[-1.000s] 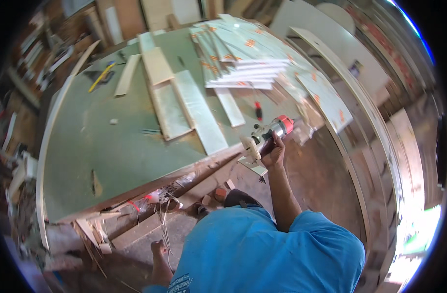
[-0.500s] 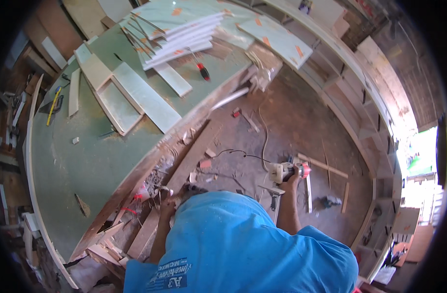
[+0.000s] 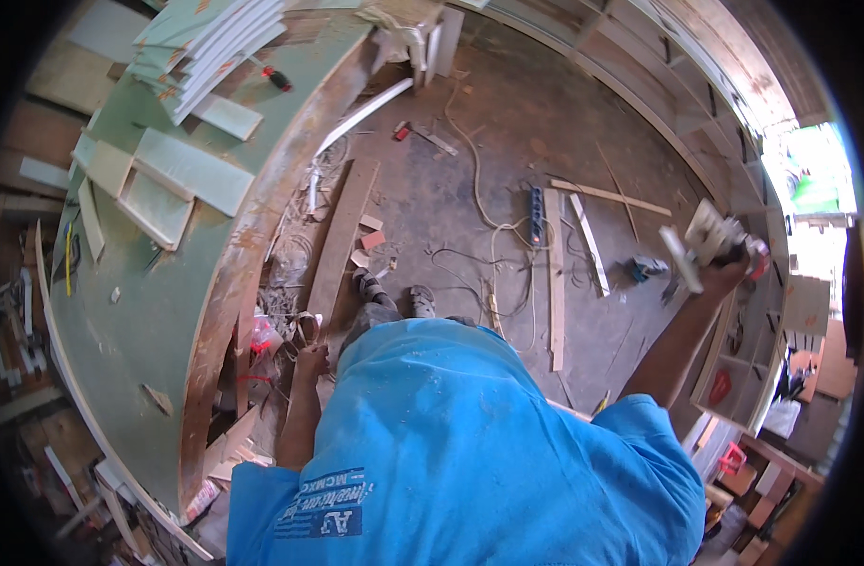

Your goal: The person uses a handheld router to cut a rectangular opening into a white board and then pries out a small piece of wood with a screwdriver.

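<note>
While my R hand [image 3: 726, 272] is clamping power tool [image 3: 707, 234] mid-R of frame, my L hand [image 3: 310, 361] is hanging nr worktop [image 3: 130, 340], centre-L; can't tell its grip.

Wide fisheye view from the person's head, facing down, close over the blue shirt [image 3: 470, 443], taking in floor [image 3: 621, 335] between left hand [image 3: 311, 360] and right hand [image 3: 729, 271], bench [image 3: 121, 349] left of both.

Two hands [image 3: 311, 361], one held power tool [image 3: 708, 230], one screwdriver [image 3: 278, 79] and two shoes [image 3: 423, 301] are visible.
</note>
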### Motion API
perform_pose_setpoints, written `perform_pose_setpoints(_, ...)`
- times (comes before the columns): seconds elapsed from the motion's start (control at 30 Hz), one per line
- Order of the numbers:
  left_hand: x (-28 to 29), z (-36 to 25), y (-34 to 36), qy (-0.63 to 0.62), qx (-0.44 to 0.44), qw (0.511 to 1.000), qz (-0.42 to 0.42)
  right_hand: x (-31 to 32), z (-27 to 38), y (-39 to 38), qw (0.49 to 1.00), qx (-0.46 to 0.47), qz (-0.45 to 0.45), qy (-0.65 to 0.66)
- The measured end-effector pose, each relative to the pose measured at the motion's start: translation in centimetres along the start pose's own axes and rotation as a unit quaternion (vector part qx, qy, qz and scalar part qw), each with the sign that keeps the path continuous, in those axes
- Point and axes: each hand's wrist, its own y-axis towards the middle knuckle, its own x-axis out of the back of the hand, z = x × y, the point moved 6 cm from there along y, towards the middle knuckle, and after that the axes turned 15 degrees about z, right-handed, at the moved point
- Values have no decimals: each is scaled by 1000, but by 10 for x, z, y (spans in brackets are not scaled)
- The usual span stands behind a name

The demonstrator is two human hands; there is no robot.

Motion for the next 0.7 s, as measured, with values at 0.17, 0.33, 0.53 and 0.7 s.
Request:
perform_pose_setpoints(0.17, -32, -12, 25, 278, -79, 957, 15, -31, 168, 120, 950, 207, 96, -215)
perform_pose_setpoints(0.33, 8, -22, 65, 305, -82, 946, -71, -139, 188, 117, 954, 293, 45, -46)
perform_pose_setpoints(0.53, -76, -147, 61, 251, -76, 965, -9, -209, -12, 54, 962, -95, 23, 257)
perform_pose_setpoints(0.7, -100, -306, 83, 83, -174, 977, 94, -244, -224, -29, 895, -240, -115, 358)
